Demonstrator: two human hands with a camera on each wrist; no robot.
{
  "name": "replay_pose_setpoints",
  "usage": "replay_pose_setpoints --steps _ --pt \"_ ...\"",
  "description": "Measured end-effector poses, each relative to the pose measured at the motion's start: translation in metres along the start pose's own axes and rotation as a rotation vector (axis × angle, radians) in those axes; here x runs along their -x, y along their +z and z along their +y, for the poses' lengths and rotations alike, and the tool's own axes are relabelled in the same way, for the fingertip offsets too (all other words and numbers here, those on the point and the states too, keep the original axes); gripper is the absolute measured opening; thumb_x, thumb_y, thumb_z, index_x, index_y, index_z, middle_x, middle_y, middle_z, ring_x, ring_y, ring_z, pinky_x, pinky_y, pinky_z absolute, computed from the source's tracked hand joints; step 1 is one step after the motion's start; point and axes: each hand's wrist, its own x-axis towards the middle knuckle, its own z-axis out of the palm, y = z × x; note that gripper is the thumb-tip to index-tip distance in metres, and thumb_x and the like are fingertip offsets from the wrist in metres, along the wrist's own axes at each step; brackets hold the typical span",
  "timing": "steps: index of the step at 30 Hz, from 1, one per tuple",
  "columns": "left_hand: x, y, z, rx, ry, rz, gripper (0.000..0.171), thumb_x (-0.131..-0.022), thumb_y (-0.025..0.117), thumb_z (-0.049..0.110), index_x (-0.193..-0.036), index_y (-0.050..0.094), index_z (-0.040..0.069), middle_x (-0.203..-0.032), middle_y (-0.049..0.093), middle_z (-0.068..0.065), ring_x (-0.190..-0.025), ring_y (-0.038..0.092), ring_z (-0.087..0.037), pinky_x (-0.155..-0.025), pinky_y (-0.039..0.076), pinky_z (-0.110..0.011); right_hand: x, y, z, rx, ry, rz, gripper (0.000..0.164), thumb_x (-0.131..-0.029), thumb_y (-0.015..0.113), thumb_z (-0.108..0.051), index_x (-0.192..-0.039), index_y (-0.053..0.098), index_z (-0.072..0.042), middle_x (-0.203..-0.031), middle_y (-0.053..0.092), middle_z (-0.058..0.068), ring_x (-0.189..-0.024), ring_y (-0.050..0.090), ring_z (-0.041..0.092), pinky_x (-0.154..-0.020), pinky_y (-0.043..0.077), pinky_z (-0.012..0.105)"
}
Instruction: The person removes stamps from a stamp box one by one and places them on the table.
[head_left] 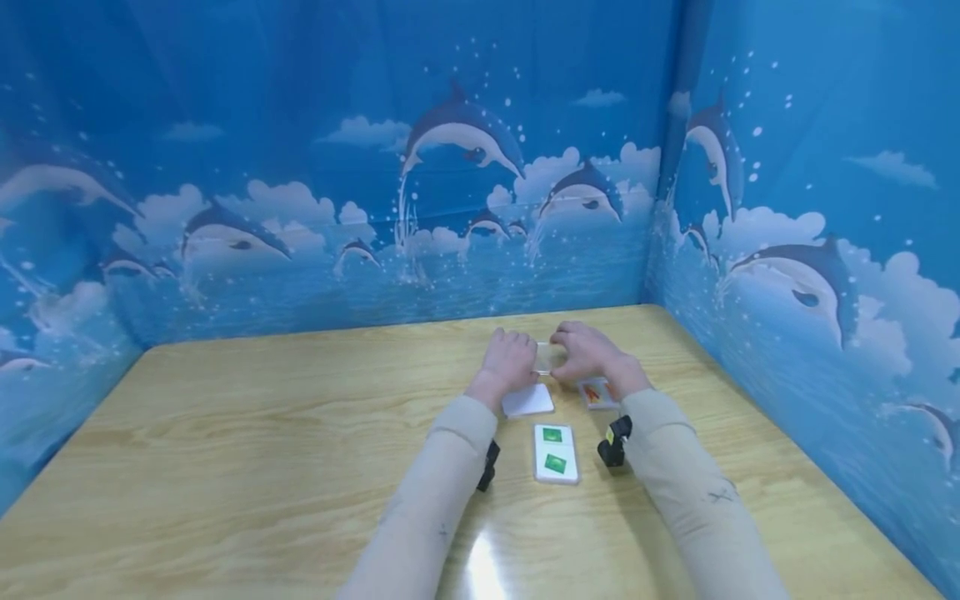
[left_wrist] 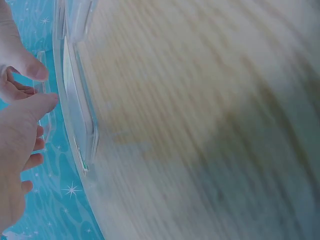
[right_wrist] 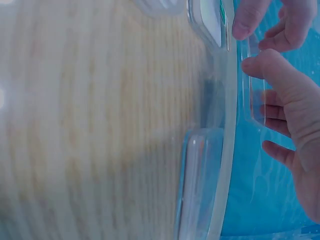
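Note:
Both hands hold a clear, shallow rectangular plastic piece [head_left: 546, 358] above the far part of the table. My left hand [head_left: 512, 360] grips its left side, and my right hand [head_left: 587, 350] pinches the right side. In the right wrist view, the right thumb presses one face of the clear plastic piece [right_wrist: 254, 100] while fingers show behind it. The left thumb and fingers also pinch it in the left wrist view. Just below the left hand lies a white rectangular block [head_left: 528, 401]. A clear case with a red picture [head_left: 597, 395] lies under the right hand, partly hidden.
Nearer on the wooden table [head_left: 262, 467] lies a white rectangular case with two green pictures [head_left: 556, 454], between the forearms. Black wrist cameras [head_left: 614, 442] hang beneath the sleeves. Blue dolphin-print curtains [head_left: 337, 167] stand behind and along the right edge.

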Motion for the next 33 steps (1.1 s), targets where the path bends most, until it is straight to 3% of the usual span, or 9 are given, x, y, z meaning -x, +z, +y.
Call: replay_pose_setpoints --steps 14,21,33 --pt "0.011 -0.007 -0.013 0.054 0.027 0.015 0.067 -0.081 0.061 0.054 -0.132 0.048 0.012 -0.129 0.052 -0.005 -0.121 0.043 -0.022 -0.106 0.025 -0.045 0.004 -0.001 -0.014 0.043 -0.079 0.028 0.064 -0.07 0.073 -0.038 -0.121 0.057 -0.002 -0.121 0.052 0.014 -0.111 0.048 0.03 -0.096 0.038 0.046" --pt "0.016 -0.012 -0.021 -0.025 0.082 0.043 0.066 -0.08 0.061 0.057 -0.127 0.052 0.012 -0.125 0.055 -0.004 -0.118 0.046 -0.021 -0.104 0.028 -0.043 0.005 0.0 -0.018 0.061 -0.134 0.052 0.066 -0.072 0.072 -0.04 -0.123 0.054 -0.001 -0.12 0.052 0.015 -0.111 0.047 0.03 -0.096 0.037 0.045" --pt "0.026 -0.012 -0.027 -0.008 0.082 0.052 0.069 -0.079 0.063 0.056 -0.127 0.051 0.009 -0.123 0.054 -0.006 -0.115 0.047 -0.022 -0.101 0.033 -0.041 0.009 0.001 -0.023 0.042 -0.138 0.068 0.067 -0.072 0.075 -0.04 -0.123 0.054 -0.004 -0.117 0.051 0.012 -0.108 0.046 0.027 -0.094 0.038 0.044"
